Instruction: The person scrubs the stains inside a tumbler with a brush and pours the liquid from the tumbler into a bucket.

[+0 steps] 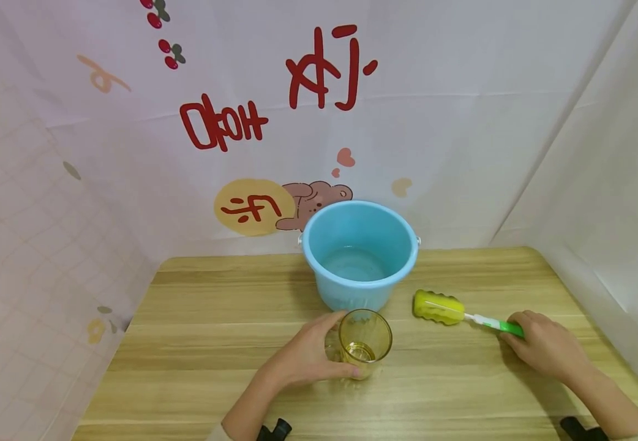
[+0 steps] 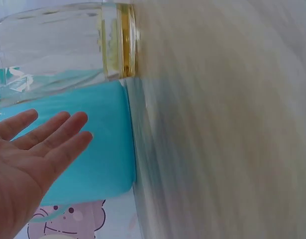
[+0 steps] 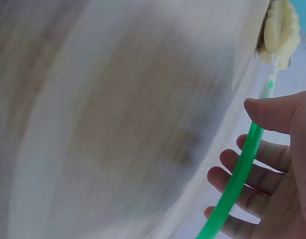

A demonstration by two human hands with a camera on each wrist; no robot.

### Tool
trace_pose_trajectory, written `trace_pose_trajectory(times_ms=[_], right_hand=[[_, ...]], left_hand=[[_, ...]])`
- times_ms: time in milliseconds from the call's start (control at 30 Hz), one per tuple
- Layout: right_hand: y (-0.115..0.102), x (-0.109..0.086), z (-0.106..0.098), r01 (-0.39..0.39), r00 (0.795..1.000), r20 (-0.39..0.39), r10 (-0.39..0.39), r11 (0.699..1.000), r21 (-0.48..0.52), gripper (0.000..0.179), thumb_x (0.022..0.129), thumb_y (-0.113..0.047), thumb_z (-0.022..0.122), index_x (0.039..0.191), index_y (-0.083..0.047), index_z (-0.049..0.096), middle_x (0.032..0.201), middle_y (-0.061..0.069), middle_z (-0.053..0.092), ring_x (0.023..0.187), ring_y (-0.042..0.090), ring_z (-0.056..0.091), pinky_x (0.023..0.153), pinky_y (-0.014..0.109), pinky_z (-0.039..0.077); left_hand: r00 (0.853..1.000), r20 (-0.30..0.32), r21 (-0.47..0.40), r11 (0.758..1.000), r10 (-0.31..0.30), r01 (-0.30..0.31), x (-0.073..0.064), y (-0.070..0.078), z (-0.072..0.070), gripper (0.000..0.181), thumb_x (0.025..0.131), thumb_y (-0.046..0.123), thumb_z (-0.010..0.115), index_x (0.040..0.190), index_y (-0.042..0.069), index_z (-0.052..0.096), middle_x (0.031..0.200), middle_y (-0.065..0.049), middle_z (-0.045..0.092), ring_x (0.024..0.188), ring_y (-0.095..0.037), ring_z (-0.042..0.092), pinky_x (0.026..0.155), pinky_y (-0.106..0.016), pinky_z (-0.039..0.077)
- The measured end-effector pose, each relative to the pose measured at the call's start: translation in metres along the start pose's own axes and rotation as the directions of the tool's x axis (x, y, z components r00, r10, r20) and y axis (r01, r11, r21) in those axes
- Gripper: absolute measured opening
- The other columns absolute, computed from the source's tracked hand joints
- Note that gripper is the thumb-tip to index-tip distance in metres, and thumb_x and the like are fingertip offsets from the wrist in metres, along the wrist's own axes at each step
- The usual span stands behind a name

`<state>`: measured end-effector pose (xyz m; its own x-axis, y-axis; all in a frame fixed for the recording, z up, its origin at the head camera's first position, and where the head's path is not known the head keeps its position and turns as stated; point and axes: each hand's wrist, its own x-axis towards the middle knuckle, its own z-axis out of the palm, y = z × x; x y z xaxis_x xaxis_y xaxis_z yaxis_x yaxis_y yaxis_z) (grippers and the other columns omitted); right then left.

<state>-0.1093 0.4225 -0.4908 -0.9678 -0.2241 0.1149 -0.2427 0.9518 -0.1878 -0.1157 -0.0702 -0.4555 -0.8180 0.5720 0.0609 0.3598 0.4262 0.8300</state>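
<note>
A clear amber-tinted glass cup (image 1: 365, 337) stands upright on the table, in front of a light blue bucket (image 1: 352, 294). My left hand (image 1: 316, 352) is at the cup's left side, thumb in front and fingers behind. In the left wrist view its fingers (image 2: 58, 132) are straight and spread, and the thumb is out of sight. A cup brush with a yellow sponge head (image 1: 439, 307) and a white and green handle lies on the table. My right hand (image 1: 545, 343) is around the green handle (image 3: 237, 184), its fingers spread and loosely bent; firm contact is not visible.
Some water (image 1: 354, 263) shows at the bottom of the bucket. The wooden table (image 1: 203, 343) backs onto a white printed cloth (image 1: 451, 135) with red characters and a cartoon bear. More cloth hangs at both sides.
</note>
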Motion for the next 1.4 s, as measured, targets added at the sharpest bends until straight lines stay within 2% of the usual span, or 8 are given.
trace_pose_trajectory(times_ms=[167,433,533,700,867,1033,1233,1400], right_hand=[[-0.002,0.003,-0.005,0.002,1.000,-0.016,-0.001,1.000,0.012,0.020,0.087,-0.013,0.081,0.098,-0.003,0.067,0.079,-0.004,0.060,0.065,0.012,0.049,0.054,0.036,0.045],[-0.004,0.006,-0.012,-0.031,0.999,-0.008,0.031,0.999,0.025,0.019,0.088,-0.012,0.079,0.100,-0.003,0.068,0.084,-0.002,0.065,0.067,0.013,0.052,0.053,0.038,0.046],[-0.004,0.006,-0.012,-0.031,1.000,-0.002,0.031,0.999,0.017,0.017,0.088,-0.013,0.078,0.099,-0.005,0.069,0.082,-0.004,0.063,0.066,0.012,0.050,0.053,0.038,0.046],[-0.006,0.007,-0.012,-0.019,1.000,-0.003,0.019,1.000,0.004,0.011,0.089,-0.013,0.077,0.092,-0.010,0.067,0.073,-0.008,0.050,0.062,0.011,0.043,0.051,0.034,0.040],[-0.008,0.008,-0.010,-0.015,1.000,-0.002,0.014,1.000,-0.014,0.019,0.089,-0.012,0.074,0.081,-0.017,0.057,0.065,-0.007,0.039,0.058,0.012,0.038,0.048,0.032,0.033],[-0.009,0.008,-0.009,-0.022,0.999,0.025,0.023,0.999,-0.023,0.024,0.090,-0.011,0.069,0.078,-0.018,0.051,0.062,-0.007,0.036,0.055,0.013,0.036,0.046,0.031,0.030],[-0.009,0.008,-0.008,-0.028,0.999,0.021,0.028,0.999,-0.033,0.032,0.089,-0.010,0.068,0.073,-0.020,0.042,0.062,-0.007,0.031,0.055,0.012,0.032,0.047,0.029,0.026],[-0.010,0.007,-0.010,-0.044,0.998,0.034,0.045,0.998,-0.038,0.034,0.089,-0.011,0.068,0.072,-0.019,0.040,0.062,-0.006,0.030,0.055,0.013,0.031,0.048,0.030,0.026]], left_hand=[[1.000,0.002,-0.072,0.997,0.011,-0.011,0.004,0.001,0.005,0.093,0.077,0.044,0.095,0.155,0.029,0.048,0.145,0.014,0.056,0.133,-0.008,0.053,0.113,-0.043,0.044],[0.999,0.023,-0.168,0.985,0.034,-0.030,0.007,0.001,0.009,0.094,0.076,0.036,0.097,0.155,0.028,0.046,0.145,0.010,0.057,0.134,-0.013,0.054,0.116,-0.042,0.041],[0.999,0.025,-0.176,0.984,0.033,-0.028,0.006,0.001,0.010,0.094,0.076,0.035,0.097,0.155,0.025,0.046,0.146,0.008,0.057,0.135,-0.014,0.053,0.117,-0.045,0.039],[1.000,0.019,-0.181,0.983,0.005,-0.002,0.006,0.000,0.011,0.091,0.076,0.036,0.097,0.152,0.026,0.048,0.142,0.009,0.059,0.134,-0.012,0.052,0.117,-0.045,0.039],[1.000,0.021,-0.193,0.981,-0.017,0.021,0.006,-0.001,0.012,0.088,0.076,0.036,0.097,0.149,0.025,0.049,0.138,0.009,0.060,0.131,-0.012,0.055,0.114,-0.042,0.042],[1.000,0.026,-0.200,0.980,-0.002,0.007,0.007,-0.001,0.012,0.089,0.076,0.034,0.097,0.150,0.026,0.048,0.140,0.008,0.060,0.132,-0.011,0.053,0.115,-0.043,0.041],[0.999,0.037,-0.215,0.976,0.035,-0.026,0.007,-0.001,0.012,0.089,0.078,0.031,0.096,0.153,0.024,0.048,0.142,0.005,0.060,0.132,-0.015,0.055,0.115,-0.039,0.041],[0.998,0.042,-0.215,0.976,0.039,-0.029,0.007,-0.001,0.011,0.089,0.079,0.032,0.095,0.153,0.026,0.048,0.143,0.005,0.060,0.133,-0.015,0.055,0.116,-0.040,0.040]])
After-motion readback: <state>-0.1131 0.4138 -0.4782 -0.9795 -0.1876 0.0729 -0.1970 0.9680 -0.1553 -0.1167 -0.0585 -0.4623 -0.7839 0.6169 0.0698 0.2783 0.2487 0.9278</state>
